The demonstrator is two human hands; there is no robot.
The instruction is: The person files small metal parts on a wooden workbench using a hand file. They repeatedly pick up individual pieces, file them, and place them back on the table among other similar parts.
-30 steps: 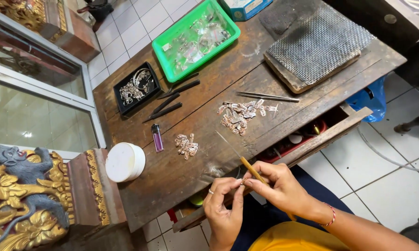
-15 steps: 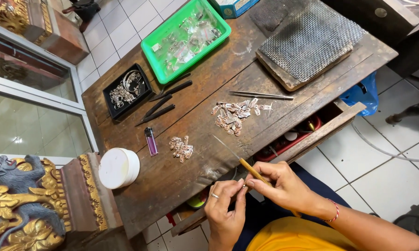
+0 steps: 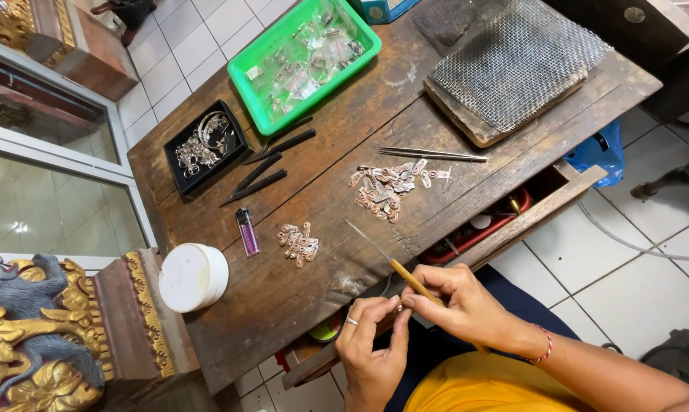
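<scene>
Down at the near edge of the wooden workbench (image 3: 344,282), the right hand (image 3: 466,305) pinches a thin needle file with a yellow handle (image 3: 401,273), its tip pointing out over the bench. Just beside it, the left hand (image 3: 371,347) has its fingertips closed on something too small to make out. Nearby lie 2 heaps of small metal pieces (image 3: 386,187), a purple lighter (image 3: 246,231) and a white round tub (image 3: 193,276).
</scene>
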